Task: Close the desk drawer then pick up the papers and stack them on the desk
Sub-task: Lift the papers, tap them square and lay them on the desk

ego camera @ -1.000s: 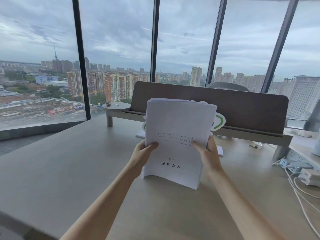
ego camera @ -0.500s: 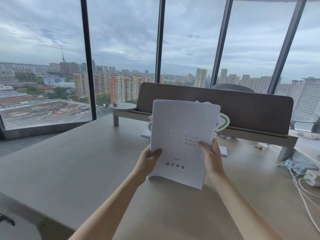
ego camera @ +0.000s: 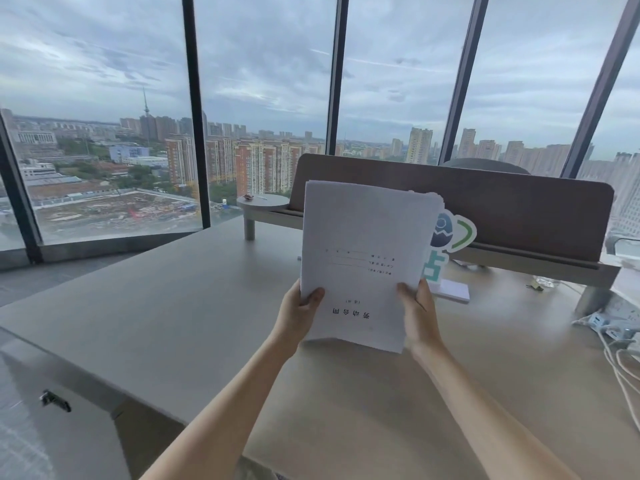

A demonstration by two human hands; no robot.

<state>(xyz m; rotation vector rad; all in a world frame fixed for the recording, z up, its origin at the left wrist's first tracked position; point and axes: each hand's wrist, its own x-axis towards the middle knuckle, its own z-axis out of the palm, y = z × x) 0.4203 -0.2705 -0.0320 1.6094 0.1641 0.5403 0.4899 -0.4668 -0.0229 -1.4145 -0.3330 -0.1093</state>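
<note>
A stack of white printed papers stands upright above the beige desk, its printed text upside down to me. My left hand grips the stack's lower left edge and my right hand grips its lower right edge. The bottom edge of the stack hangs just above the desk surface; whether it touches is unclear. The top sheets are slightly uneven at the upper right corner. No drawer front shows clearly; a grey cabinet face with a small dark handle sits low at the left.
A brown divider panel runs along the desk's back. Behind the papers stand a green-and-white cutout sign and a white pad. A power strip with white cables lies at the right. Tall windows lie beyond.
The view has shifted left and down, showing more of the desk's left edge and the cabinet below. Both hands still hold the stack upright in about the same place.
</note>
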